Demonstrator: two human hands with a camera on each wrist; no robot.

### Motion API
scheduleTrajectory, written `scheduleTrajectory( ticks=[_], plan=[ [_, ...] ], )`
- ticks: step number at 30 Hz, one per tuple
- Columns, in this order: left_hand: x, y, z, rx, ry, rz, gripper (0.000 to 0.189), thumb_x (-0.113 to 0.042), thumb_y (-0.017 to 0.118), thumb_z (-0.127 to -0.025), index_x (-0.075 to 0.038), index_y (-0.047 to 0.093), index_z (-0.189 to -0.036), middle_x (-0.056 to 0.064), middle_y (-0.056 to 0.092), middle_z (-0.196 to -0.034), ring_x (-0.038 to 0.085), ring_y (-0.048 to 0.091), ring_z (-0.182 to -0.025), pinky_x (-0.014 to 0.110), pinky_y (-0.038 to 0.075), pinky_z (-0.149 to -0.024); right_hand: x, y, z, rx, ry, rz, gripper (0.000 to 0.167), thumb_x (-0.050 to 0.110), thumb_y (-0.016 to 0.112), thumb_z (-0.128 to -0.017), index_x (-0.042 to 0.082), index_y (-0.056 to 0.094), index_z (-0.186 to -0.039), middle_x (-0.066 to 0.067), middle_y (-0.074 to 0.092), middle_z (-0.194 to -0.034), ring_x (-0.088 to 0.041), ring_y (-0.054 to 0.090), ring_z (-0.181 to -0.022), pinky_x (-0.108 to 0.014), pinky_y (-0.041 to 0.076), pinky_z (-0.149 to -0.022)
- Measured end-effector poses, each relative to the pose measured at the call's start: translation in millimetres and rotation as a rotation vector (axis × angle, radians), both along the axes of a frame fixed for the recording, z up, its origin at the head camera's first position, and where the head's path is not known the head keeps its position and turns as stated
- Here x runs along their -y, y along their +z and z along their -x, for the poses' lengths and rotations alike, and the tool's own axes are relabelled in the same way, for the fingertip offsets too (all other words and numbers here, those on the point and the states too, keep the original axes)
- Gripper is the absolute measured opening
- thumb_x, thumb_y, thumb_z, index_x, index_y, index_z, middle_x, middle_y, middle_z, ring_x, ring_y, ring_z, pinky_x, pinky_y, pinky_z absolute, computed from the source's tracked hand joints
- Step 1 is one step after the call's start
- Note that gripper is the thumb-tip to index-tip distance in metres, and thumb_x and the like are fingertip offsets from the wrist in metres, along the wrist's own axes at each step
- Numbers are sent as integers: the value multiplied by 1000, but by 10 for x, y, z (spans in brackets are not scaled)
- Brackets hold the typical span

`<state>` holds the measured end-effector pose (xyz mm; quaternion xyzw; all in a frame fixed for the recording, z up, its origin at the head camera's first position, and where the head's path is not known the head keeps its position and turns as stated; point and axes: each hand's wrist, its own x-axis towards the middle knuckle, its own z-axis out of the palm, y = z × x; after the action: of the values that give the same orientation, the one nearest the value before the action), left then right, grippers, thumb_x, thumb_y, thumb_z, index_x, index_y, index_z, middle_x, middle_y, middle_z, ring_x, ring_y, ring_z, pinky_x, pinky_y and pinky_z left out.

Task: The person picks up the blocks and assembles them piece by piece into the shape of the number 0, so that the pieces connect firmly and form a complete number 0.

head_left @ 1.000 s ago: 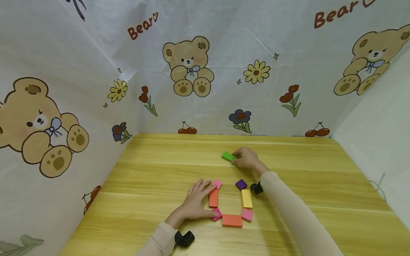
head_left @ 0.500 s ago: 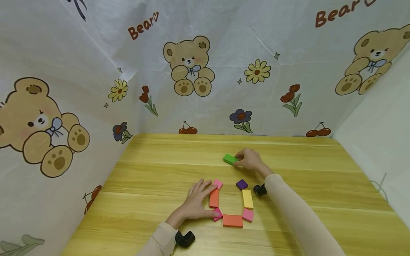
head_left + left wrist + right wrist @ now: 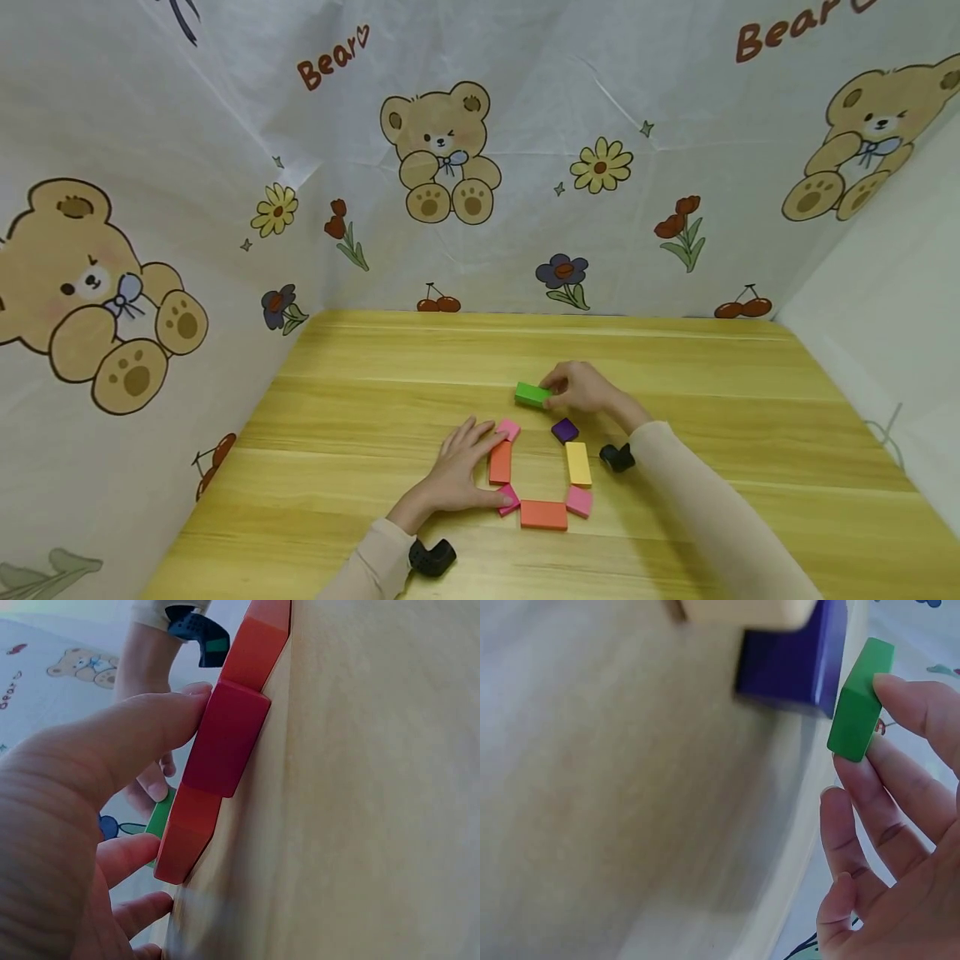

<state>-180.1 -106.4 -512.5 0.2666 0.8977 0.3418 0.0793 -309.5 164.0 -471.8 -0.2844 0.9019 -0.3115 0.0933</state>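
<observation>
Between thumb and fingers, my right hand [image 3: 585, 389] pinches one end of a green block [image 3: 532, 395], behind the other blocks. In the right wrist view the thumb lies on the green block [image 3: 861, 701], near a purple block [image 3: 791, 667]. My left hand [image 3: 452, 473] is spread along the left side of a ring of blocks. Its thumb touches a magenta block [image 3: 229, 739], and its forefinger reaches a pink block [image 3: 509, 430]. Between these two lies a red-orange block [image 3: 500, 463], partly beside the fingers.
An orange block [image 3: 543, 514] forms the near side of the ring. At the right are a pink block [image 3: 579, 502], a yellow block [image 3: 578, 463] and the purple block. All stand on a wooden table [image 3: 360, 375] before a bear-print cloth [image 3: 517, 108].
My right hand has brought the green block nearer, toward the gap between the pink and purple blocks. The left hand stays in place on the ring.
</observation>
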Motion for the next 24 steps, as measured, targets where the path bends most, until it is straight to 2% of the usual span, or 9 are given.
scheduleTrajectory(
  ticks=[11,16,24],
  plan=[
    [5,8,-4,1,-3,-4,92,-51,78,-75,-18,38,-152,11,28,-159,40,6,-150,65,5,-116,19,8,-151,11,84,-8,29,21,80,-81,5,75,-105,-4,69,-98,-12,61,-82,-25,52,-72],
    [9,-11,11,-4,-6,10,93,-53,77,-76,-19,36,-152,12,27,-159,40,6,-150,65,6,-116,21,-5,-179,-4,119,-9,27,21,79,-81,6,76,-104,-5,70,-98,-16,65,-84,-26,55,-74],
    [13,-15,11,-3,-3,6,93,-53,78,-76,-19,37,-152,12,27,-159,39,6,-150,65,6,-116,16,-11,-215,13,126,-38,26,20,78,-83,7,75,-104,-4,70,-98,-13,65,-85,-25,54,-74]
  ],
)
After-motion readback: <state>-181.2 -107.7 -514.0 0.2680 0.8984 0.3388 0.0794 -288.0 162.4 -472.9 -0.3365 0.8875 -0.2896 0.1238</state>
